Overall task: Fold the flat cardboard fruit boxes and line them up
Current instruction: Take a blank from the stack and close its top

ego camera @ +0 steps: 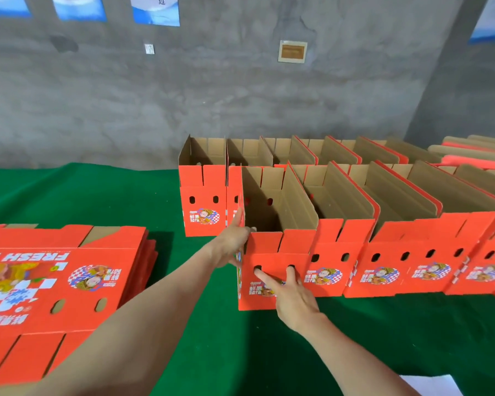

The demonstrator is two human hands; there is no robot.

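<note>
Two fingertips (258, 272) of the right hand (293, 297) are pushed into the paired holes on the near face of the leftmost box (272, 270) in the front row, the rest of that hand spread flat against the printed panel rather than closed on anything. The left hand (232, 243) lies open along the box's left edge, thumb near the top rim, fingers pressed to the side wall; whether any curl round the corner I cannot tell.

The box stands open-topped on the green table (383, 332), touching its neighbour in the front row (412, 252). It looks light and fairly stiff along its panels but loose at the creases, so I would judge it slides easily and skews if pushed at one corner. The holes and the bottom edges seem the safest holds; the upright flaps would bend.

Behind it stands a second row (297, 155). To the left a stack of flat boxes (69, 275) waits, its near end cut off by the frame. The box floor is in shadow, and the rows run out of sight at the right.
</note>
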